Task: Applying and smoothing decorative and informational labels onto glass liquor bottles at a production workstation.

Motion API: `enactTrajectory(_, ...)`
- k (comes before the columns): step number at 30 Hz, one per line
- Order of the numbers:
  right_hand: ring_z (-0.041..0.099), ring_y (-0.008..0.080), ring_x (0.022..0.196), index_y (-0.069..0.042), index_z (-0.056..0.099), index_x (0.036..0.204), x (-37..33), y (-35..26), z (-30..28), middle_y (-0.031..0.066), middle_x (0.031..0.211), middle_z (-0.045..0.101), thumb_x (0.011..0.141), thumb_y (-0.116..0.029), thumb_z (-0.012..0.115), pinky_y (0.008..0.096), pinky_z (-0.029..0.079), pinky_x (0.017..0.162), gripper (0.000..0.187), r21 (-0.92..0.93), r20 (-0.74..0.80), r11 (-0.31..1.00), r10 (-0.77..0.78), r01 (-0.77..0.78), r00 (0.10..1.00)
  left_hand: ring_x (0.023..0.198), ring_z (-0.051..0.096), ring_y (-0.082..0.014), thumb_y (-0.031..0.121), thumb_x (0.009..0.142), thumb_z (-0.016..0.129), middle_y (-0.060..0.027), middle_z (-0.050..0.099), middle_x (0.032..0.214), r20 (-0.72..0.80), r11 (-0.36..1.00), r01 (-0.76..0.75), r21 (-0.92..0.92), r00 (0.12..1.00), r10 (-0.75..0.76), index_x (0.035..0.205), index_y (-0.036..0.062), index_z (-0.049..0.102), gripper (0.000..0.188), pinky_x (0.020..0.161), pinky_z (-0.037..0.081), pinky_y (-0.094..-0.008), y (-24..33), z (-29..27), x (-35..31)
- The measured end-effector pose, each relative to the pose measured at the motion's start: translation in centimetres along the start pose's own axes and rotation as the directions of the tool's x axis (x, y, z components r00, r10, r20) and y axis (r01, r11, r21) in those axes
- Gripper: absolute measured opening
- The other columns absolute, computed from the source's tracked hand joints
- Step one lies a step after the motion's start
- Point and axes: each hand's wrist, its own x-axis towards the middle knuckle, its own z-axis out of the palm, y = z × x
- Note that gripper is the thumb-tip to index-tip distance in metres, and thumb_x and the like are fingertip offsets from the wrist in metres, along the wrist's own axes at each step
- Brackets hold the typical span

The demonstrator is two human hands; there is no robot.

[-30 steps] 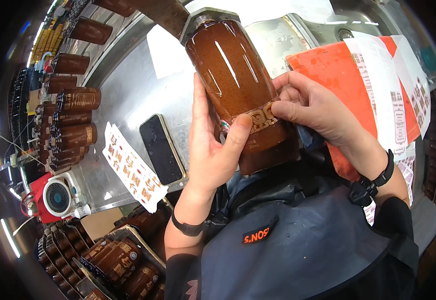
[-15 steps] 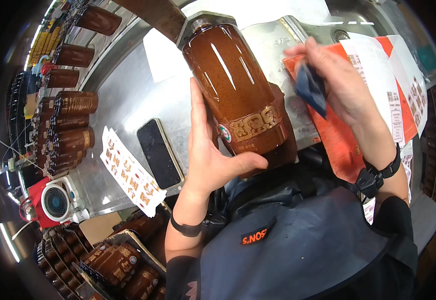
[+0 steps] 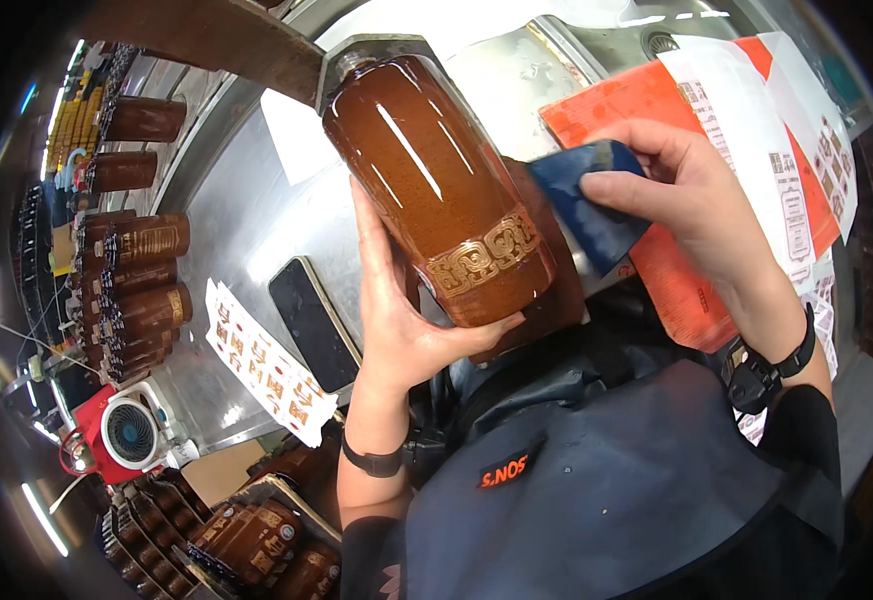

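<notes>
A glossy brown bottle (image 3: 427, 175) with a gold patterned band lies tilted in front of me, its top up and to the left by a rusty metal bar (image 3: 227, 50). My left hand (image 3: 397, 320) grips the bottle from its left side, thumb under the lower end and fingers along the side. My right hand (image 3: 682, 195) pinches a thin, flexible blue scraper (image 3: 587, 200) between thumb and fingers. The scraper's edge is close to the bottle's right side; I cannot tell if they touch.
A printed label sheet (image 3: 267, 365) and a phone (image 3: 312, 325) lie on the metal table (image 3: 227, 240) to the left. Orange sheet (image 3: 692, 295) and white printed papers (image 3: 787, 180) are on the right. Brown bottles (image 3: 147, 240) and a small fan (image 3: 129, 430) stand at left.
My right hand has brought the blue scraper left, toward the bottle, and the scraper now shows spread flat. The bottle has turned, so its round green-and-red sticker is out of sight.
</notes>
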Motion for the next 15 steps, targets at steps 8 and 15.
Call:
enactTrajectory(8, 0.06, 0.0053, 0.077, 0.002, 0.065, 0.1, 1.3, 1.4, -1.3, 0.0009, 0.085, 0.067, 0.087, -0.013, 0.071, 0.0199, 0.048, 0.067, 0.02, -0.18, 0.017, 0.984, -0.007, 0.01, 1.0, 0.132, 0.046, -0.0286, 0.01, 0.054, 0.091, -0.0182, 0.032, 0.15, 0.001, 0.99, 0.057, -0.131, 0.998, -0.057, 0.155, 0.0021, -0.005, 0.139, 0.107, 0.043, -0.0421, -0.4, 0.1, -0.1)
enactTrajectory(15, 0.06, 0.0069, 0.08, 0.001, 0.067, 0.098, 2.4, 1.4, -1.3, 0.0012, 0.088, 0.066, 0.086, -0.01, 0.071, 0.0242, 0.051, 0.073, 0.017, -0.334, 0.03, 0.921, -0.201, 0.2, 0.979, 0.133, 0.045, -0.0286, 0.008, 0.055, 0.089, -0.0183, 0.033, 0.149, 0.021, 0.995, 0.025, -0.101, 1.0, -0.023, 0.155, 0.0019, -0.005, 0.138, 0.109, 0.041, -0.0423, -0.7, -0.3, -0.1)
